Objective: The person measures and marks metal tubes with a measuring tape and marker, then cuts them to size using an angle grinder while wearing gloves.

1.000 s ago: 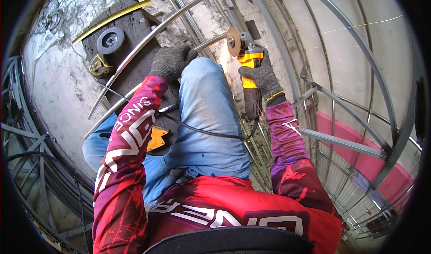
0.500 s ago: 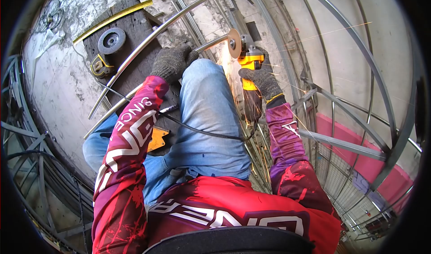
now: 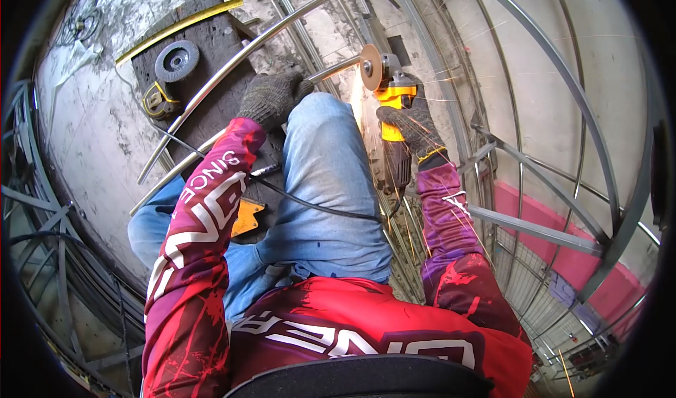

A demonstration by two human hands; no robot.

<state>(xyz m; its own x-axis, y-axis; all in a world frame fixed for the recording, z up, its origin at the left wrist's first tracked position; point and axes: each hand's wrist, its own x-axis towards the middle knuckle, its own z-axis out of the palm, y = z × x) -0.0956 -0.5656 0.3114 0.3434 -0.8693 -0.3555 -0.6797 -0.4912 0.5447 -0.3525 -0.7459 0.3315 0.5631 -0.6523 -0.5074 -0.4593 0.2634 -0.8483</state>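
Note:
My gloved right hand (image 3: 417, 125) is wrapped round the yellow and black body of an angle grinder (image 3: 394, 99), right of my knee. Its thin brown cutting disc (image 3: 371, 68) meets the end of a metal tube (image 3: 335, 68), and sparks (image 3: 360, 106) spray from there. In a grey knit glove, my left hand (image 3: 273, 98) is closed round that tube beside my raised knee. The glove hides the gripped part. A black power cord (image 3: 310, 206) crosses my thigh below the hands.
A long curved tube (image 3: 232, 69) crosses a dark wooden block (image 3: 208, 42). On the block lie a flap disc (image 3: 177, 61), a tape measure (image 3: 159, 102) and a yellow bar (image 3: 183, 29). Metal frames (image 3: 542, 227) stand at right. A yellow plate (image 3: 248, 217) is by my leg.
Both hands and the tube stay nearly in place; the grinder has shifted very slightly. Sparks now fly in a different pattern, some passing over my right sleeve.

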